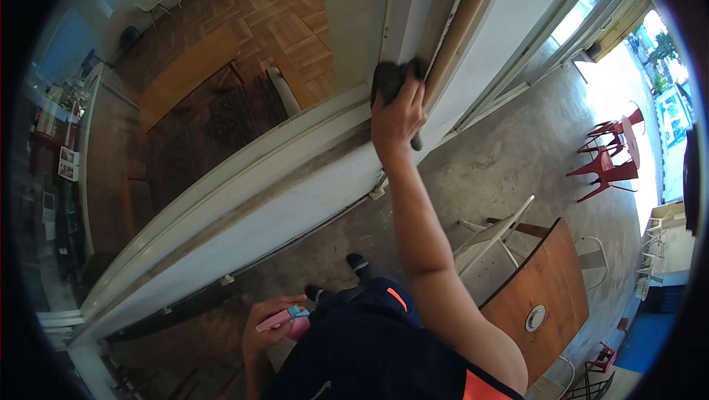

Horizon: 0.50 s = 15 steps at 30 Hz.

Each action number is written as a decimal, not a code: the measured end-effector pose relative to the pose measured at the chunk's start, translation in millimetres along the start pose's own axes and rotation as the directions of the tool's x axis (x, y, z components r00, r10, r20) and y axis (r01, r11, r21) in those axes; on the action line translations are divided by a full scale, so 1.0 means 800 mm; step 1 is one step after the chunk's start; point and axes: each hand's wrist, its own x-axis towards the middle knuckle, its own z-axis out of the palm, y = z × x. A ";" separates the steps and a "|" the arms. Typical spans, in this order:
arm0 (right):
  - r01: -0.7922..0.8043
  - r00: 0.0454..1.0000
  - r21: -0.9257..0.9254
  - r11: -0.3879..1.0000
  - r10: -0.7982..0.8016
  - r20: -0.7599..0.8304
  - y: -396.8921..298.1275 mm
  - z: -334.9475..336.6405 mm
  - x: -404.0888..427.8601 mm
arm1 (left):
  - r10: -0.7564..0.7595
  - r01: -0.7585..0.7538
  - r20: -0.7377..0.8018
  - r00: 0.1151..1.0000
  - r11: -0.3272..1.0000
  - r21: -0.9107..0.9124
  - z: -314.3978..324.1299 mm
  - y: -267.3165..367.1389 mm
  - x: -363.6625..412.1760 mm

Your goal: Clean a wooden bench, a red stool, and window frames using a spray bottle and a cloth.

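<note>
My right hand [400, 114] presses a dark cloth [388, 81] against the lower corner of a white window frame [363, 106], where it meets the upright post. A loose end of the cloth hangs below the palm. Low on the left, near my waist, my left hand [266, 317] grips a spray bottle [279, 318] with a pink and light-blue trigger head. Most of the bottle's body is hidden by the hand and my dark shirt. Behind the window glass [266, 23] are a wooden table [191, 76] and a parquet floor.
A ledge [232, 211] with brown grime runs under the window. On the concrete floor [493, 150] to the right stand a wooden table [554, 289] with a round white item [535, 318] on it and a pale metal chair [498, 228]. Red metal chairs [604, 170] are farther off.
</note>
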 end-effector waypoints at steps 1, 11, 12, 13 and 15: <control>-0.047 0.999 0.017 0.999 0.047 0.015 0.002 0.006 -0.015 | -0.003 0.003 -0.002 1.000 1.000 0.005 -0.001 0.000 0.000; -0.413 0.893 0.035 0.910 0.397 0.212 -0.010 0.002 -0.013 | 0.008 -0.011 0.025 1.000 0.995 0.099 -0.005 -0.010 -0.026; -0.378 0.914 0.048 0.925 0.364 0.178 -0.018 -0.007 -0.001 | -0.004 0.003 0.010 1.000 0.995 0.098 -0.003 -0.012 -0.032; -0.342 0.933 0.058 0.938 0.331 0.144 -0.022 -0.010 0.005 | -0.006 0.005 0.006 1.000 0.996 0.094 0.000 -0.015 -0.034; -0.337 0.924 -0.017 0.942 0.334 0.185 -0.024 -0.002 0.012 | -0.006 0.004 -0.098 0.995 1.000 -0.026 0.006 -0.015 -0.031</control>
